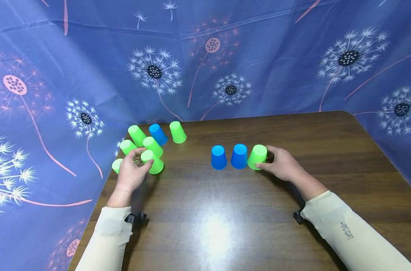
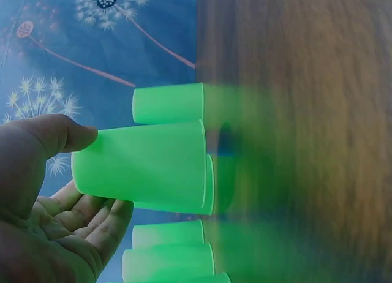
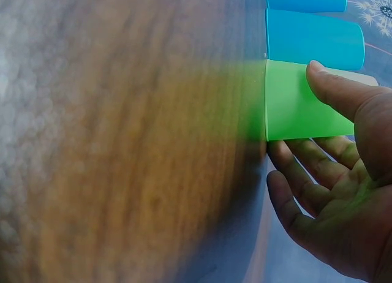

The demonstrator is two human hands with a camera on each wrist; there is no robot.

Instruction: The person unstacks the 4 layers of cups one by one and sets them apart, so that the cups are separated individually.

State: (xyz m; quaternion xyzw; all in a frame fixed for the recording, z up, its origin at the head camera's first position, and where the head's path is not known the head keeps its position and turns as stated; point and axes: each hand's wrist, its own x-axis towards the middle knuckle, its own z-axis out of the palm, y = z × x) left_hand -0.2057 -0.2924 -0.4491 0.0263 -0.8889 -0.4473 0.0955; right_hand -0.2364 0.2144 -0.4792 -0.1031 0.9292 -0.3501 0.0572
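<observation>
Nearby, glossy wood-grain table (image 1: pixel 178 214), roomy toward two o'clock. Then, pinching tapered green cup (image 1: pixel 152 164) at eleven with left hand (image 1: pixel 132 172), close to other upturned cups (image 1: pixel 152 145) near left edge (image 1: pixel 98 205); gripping second green cup (image 1: pixel 257 156) at one with right hand (image 1: pixel 282 164), two blue cups (image 1: pixel 239 157) toward its nine. Farther, back edge (image 1: pixel 259 117) against creased dandelion-print cloth (image 1: pixel 276 79).

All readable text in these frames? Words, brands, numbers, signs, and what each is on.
"Lets…": dark lettering on the right sleeve, head view; the start is my best reading, the rest is too small to make out.
Black wrist devices, left and right: too small to tell if they're marked.
Green cups, blue cups: no text seen.
Patterned cloth: printed flowers, no text seen.
</observation>
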